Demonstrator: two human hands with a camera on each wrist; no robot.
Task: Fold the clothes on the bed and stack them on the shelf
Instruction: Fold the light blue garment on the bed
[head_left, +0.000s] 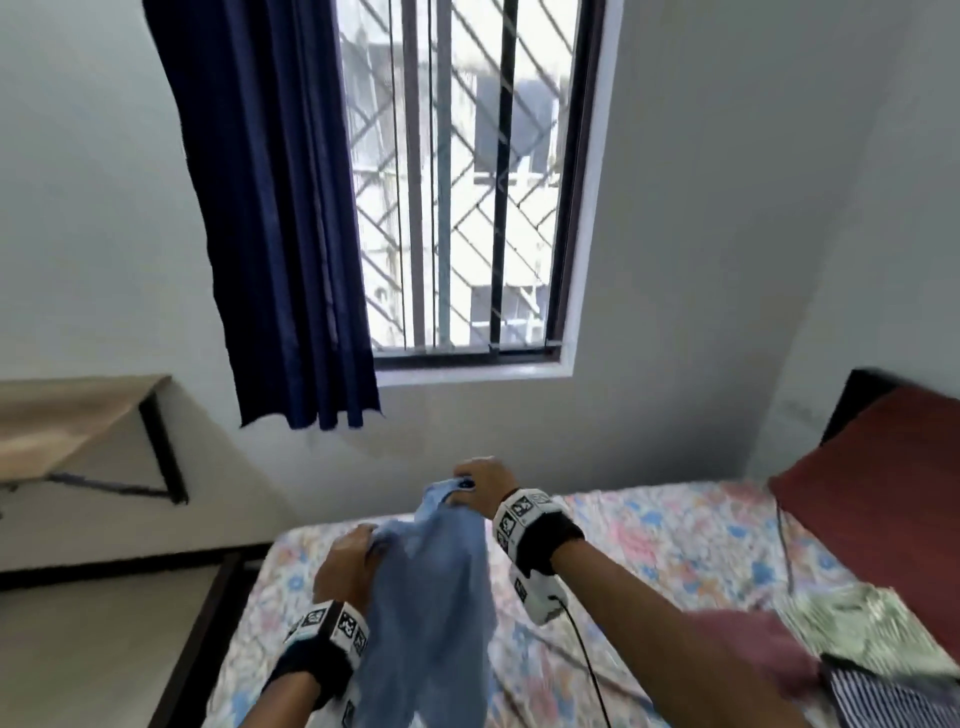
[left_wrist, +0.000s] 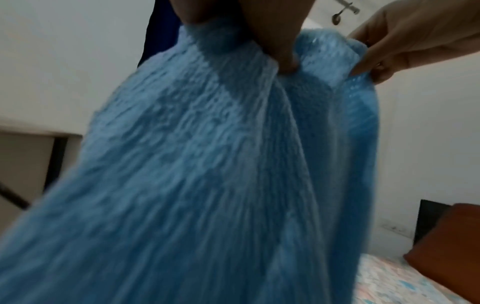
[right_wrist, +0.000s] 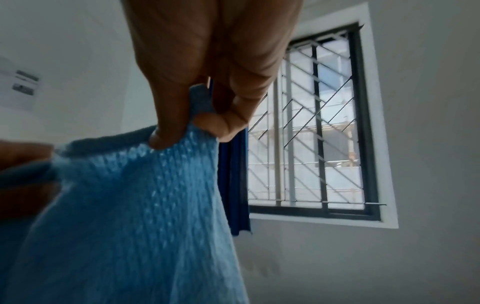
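Up in the air, the blue knit garment (head_left: 436, 582) hangs pinched between left hand (head_left: 345, 566) and right hand (head_left: 480, 486), top edge gripped. Below lies the floral-sheeted bed (head_left: 649, 545); a barred window (head_left: 467, 182) faces it.

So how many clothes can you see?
4: the blue knit held up by both hands, and a pink one, a green-white one and a striped one on the bed. More may be hidden.
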